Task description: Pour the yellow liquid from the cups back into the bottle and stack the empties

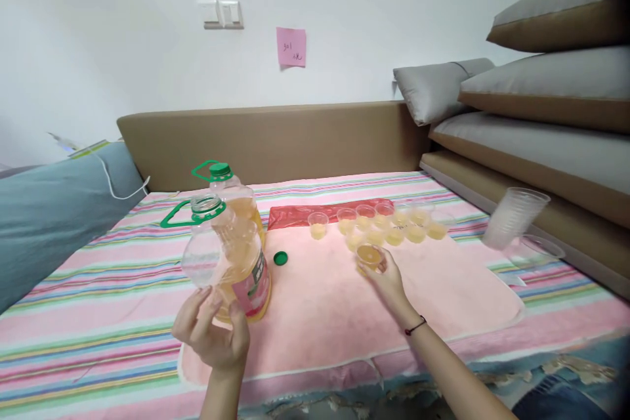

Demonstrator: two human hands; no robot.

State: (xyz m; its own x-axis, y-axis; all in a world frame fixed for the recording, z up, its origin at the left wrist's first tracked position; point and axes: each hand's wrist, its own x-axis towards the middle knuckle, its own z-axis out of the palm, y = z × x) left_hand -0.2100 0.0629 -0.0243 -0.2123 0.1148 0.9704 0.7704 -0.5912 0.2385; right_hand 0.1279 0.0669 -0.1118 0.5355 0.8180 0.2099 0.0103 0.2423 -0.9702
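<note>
My left hand [214, 331] is raised in front of the open bottle [249, 279], its fingers curled and its thumb up. Something see-through at its fingertips blends with the bottle and is hard to make out. Yellow liquid partly fills this bottle, which has a green handle. My right hand [386, 275] grips a small clear cup of yellow liquid [368, 256] by its side, just in front of several similar cups [394, 235] grouped on the pink mat [315, 315]. One more filled cup [318, 230] stands apart to their left. A green cap [280, 258] lies beside the bottle.
Behind the open bottle stands a capped bottle [239, 200]. A red plastic strip [290, 216] lies behind the cups. At the right are a leaning stack of clear cups [514, 218], a clear round piece [541, 248] and piled cushions [546, 125]. A blue pillow [63, 210] is at the left.
</note>
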